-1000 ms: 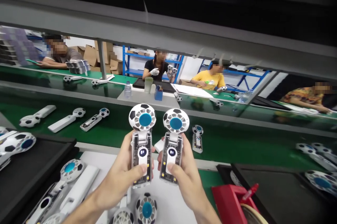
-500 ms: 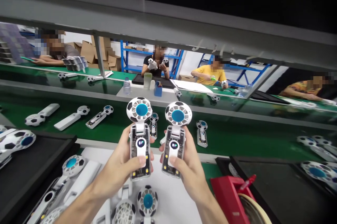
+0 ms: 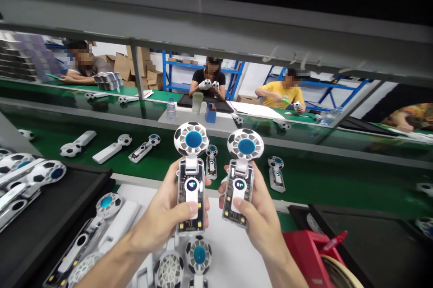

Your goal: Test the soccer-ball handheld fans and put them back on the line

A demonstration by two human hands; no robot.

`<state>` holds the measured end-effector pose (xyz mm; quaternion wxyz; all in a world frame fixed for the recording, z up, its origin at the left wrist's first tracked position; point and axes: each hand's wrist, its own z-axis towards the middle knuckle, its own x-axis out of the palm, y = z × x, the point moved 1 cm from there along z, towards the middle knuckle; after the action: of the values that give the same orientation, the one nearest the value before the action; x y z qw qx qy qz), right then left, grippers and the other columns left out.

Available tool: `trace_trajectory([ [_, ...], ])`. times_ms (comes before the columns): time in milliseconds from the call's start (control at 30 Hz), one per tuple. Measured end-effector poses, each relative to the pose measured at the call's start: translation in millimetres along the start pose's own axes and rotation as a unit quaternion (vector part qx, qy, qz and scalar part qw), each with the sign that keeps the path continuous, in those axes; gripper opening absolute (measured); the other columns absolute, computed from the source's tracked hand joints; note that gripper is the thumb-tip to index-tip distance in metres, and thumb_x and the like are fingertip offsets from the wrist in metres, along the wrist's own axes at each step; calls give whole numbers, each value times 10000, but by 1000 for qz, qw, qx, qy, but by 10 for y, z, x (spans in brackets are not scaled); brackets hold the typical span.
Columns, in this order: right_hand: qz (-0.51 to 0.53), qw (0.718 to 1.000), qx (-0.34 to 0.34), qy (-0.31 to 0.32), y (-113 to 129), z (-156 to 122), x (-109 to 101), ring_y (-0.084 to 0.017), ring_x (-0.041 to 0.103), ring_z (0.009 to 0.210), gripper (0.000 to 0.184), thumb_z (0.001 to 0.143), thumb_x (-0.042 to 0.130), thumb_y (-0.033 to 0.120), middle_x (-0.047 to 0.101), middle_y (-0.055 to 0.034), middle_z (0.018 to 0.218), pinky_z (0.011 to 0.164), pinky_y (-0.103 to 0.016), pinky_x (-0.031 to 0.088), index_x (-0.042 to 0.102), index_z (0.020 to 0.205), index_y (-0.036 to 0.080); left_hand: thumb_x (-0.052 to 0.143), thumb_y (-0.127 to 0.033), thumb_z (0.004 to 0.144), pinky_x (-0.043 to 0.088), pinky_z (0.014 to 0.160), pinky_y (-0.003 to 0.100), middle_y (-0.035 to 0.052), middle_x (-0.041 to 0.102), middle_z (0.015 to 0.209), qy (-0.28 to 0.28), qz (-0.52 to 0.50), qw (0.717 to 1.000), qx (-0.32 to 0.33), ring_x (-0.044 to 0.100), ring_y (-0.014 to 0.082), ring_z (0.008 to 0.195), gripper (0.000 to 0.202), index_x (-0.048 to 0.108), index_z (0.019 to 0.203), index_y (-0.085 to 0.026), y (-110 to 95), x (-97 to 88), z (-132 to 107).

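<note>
My left hand [image 3: 165, 220] grips a handheld fan [image 3: 191, 175] upright, thumb pressed on its white button strip. This fan has a football-patterned round head with a blue centre and a clear body with a small lit screen. My right hand [image 3: 260, 216] holds a second, matching fan [image 3: 241, 175] upright beside it, thumb on its strip too. Both fans are raised above a white mat [image 3: 230, 256] on the bench. More fans [image 3: 199, 256] lie on the mat just below my hands.
A green conveyor belt [image 3: 304, 179] runs across, carrying several fans [image 3: 144, 147]. Black trays sit at the left [image 3: 40, 216] and right [image 3: 379, 243]. A red tape dispenser [image 3: 314, 256] stands at lower right. Several people work across the line behind a grey rail.
Both fans and my hands sit a little further right and higher in view as the camera turned. The small screens on the fans show changed coloured lights. Fans on the belt drifted right.
</note>
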<state>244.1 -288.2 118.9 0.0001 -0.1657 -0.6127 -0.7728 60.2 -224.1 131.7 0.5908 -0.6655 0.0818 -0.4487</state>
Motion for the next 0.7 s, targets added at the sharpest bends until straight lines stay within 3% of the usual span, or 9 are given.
trace_trajectory([
  [167, -12, 1000, 7, 3, 13, -9, 15, -217, 630, 735, 878, 860, 680, 290, 674, -65, 976, 670, -374, 530, 143, 1554, 283, 734, -262, 824, 532, 605, 308, 29, 654, 854, 9, -10, 1000, 6, 666, 194, 693, 639, 362, 1343, -292, -18, -7, -8],
  [333, -16, 1000, -6, 11, 37, -24, 30, -217, 629, 730, 787, 874, 663, 297, 669, -59, 979, 673, -376, 528, 222, 1526, 301, 720, -264, 835, 522, 611, 309, 36, 651, 856, 28, 0, 1000, 2, 665, 191, 690, 553, 395, 1282, -260, -39, 2, -30],
  [467, -10, 1000, -21, 13, 55, -42, 31, -212, 630, 724, 781, 875, 659, 291, 664, -69, 1038, 654, -373, 524, 223, 1523, 312, 741, -324, 799, 525, 633, 334, 45, 651, 904, 25, 28, 999, 28, 663, 201, 704, 593, 401, 1280, -257, -7, 45, -53],
  [533, -6, 1000, -29, 11, 72, -55, 36, -209, 630, 721, 782, 870, 661, 290, 657, -71, 1069, 638, -371, 525, 228, 1521, 320, 770, -353, 759, 513, 612, 309, 54, 655, 972, -14, 57, 996, 69, 647, 183, 698, 595, 431, 1239, -259, 11, 77, -45],
  [600, 2, 999, -38, 6, 99, -74, 44, -207, 635, 736, 766, 868, 659, 278, 644, -77, 1136, 637, -371, 532, 249, 1512, 334, 794, -326, 741, 498, 605, 273, 45, 661, 961, -105, 108, 982, 115, 625, 156, 695, 512, 494, 1146, -240, -6, 104, -43],
  [667, 13, 999, -52, -2, 134, -95, 48, -211, 645, 787, 761, 863, 659, 255, 619, -87, 1219, 653, -374, 544, 261, 1506, 342, 798, -270, 729, 502, 604, 267, 10, 642, 814, -171, 102, 974, 111, 605, 144, 653, 392, 553, 1031, -216, -70, 120, -89],
  [700, 17, 998, -59, -4, 151, -104, 48, -214, 649, 815, 768, 859, 660, 242, 605, -89, 1253, 664, -375, 550, 260, 1507, 345, 790, -258, 724, 509, 593, 276, -11, 607, 722, -178, 67, 978, 89, 587, 138, 601, 330, 576, 970, -208, -118, 119, -146],
])
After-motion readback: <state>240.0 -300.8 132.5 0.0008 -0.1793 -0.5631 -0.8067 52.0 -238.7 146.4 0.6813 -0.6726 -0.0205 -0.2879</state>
